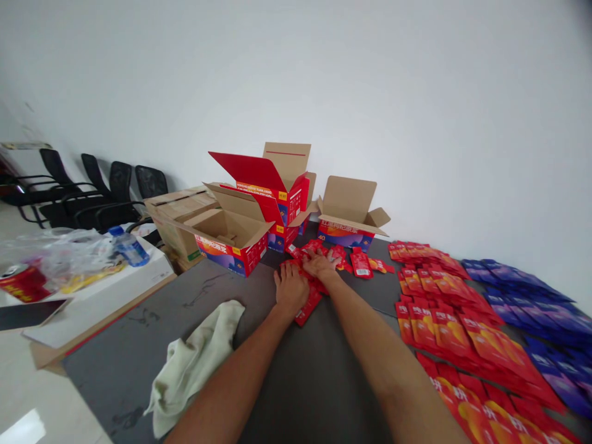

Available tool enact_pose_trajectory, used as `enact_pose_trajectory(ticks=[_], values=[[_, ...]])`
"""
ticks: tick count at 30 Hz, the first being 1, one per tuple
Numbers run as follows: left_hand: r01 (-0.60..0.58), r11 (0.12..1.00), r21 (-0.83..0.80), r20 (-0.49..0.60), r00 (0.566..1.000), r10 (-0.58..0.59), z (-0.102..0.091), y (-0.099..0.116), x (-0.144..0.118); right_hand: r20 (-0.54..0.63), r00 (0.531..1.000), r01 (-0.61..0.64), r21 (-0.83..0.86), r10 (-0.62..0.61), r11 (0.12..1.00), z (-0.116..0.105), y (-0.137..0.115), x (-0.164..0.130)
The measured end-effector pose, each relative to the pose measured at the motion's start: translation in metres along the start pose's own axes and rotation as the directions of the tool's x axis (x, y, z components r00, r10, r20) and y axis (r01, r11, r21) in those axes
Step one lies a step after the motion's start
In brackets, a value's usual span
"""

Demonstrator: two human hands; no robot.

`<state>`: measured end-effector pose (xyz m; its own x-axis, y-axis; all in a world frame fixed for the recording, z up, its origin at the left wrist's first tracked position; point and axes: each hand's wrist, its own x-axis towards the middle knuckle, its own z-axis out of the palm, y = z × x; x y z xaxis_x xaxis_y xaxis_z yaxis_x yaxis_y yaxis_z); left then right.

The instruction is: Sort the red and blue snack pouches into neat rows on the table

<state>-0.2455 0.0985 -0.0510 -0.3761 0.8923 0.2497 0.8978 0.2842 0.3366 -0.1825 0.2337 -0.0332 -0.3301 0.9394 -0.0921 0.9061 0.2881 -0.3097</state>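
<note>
Both arms reach forward over the dark grey table (342, 370). My left hand (291, 288) lies palm down on red pouches (307, 310), its fingers stretched out. Just right of it, my right hand (320, 264) also rests flat on the pouches, fingers apart. The hands partly cover this loose pile. Beside it on the right, a single red pouch (361, 264) with a white barcode label lies on the table. Behind the hands stands an open red and blue carton (346, 233), and to their left another open carton (222, 254).
A taller open carton (289, 200) is stacked at the back. Rows of red pouches (444, 327) and blue pouches (513, 302) lie on the right. A pale cloth (198, 364) is at front left. Beyond stand a water bottle (129, 246), red can (25, 282) and chairs (120, 185).
</note>
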Motion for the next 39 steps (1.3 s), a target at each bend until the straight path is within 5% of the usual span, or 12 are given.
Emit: enact_pose_trajectory(ticks=[9, 14, 25, 32, 39], values=[[-0.046, 0.994, -0.095, -0.008, 0.999, 0.046, -0.008, 0.001, -0.039, -0.065, 0.997, 0.037, -0.017, -0.038, 0.999, 0.003, 0.006, -0.068], [-0.183, 0.96, -0.21, -0.062, 0.983, 0.173, -0.018, -0.001, -0.069, -0.09, 0.995, 0.038, -0.045, -0.042, 0.998, 0.006, 0.006, -0.117], [-0.221, 0.889, -0.4, -0.159, 0.973, 0.169, -0.039, -0.006, -0.14, -0.06, 0.997, 0.056, 0.01, -0.055, 0.998, 0.004, 0.005, -0.221], [-0.194, 0.83, -0.522, -0.137, 0.98, 0.144, -0.06, -0.01, -0.167, -0.073, 0.989, 0.133, 0.13, -0.125, 0.982, 0.005, 0.01, -0.27], [-0.083, 0.852, -0.517, -0.118, 0.993, 0.024, -0.065, -0.011, -0.177, -0.185, 0.952, 0.285, 0.253, -0.243, 0.924, -0.003, 0.033, -0.285]])
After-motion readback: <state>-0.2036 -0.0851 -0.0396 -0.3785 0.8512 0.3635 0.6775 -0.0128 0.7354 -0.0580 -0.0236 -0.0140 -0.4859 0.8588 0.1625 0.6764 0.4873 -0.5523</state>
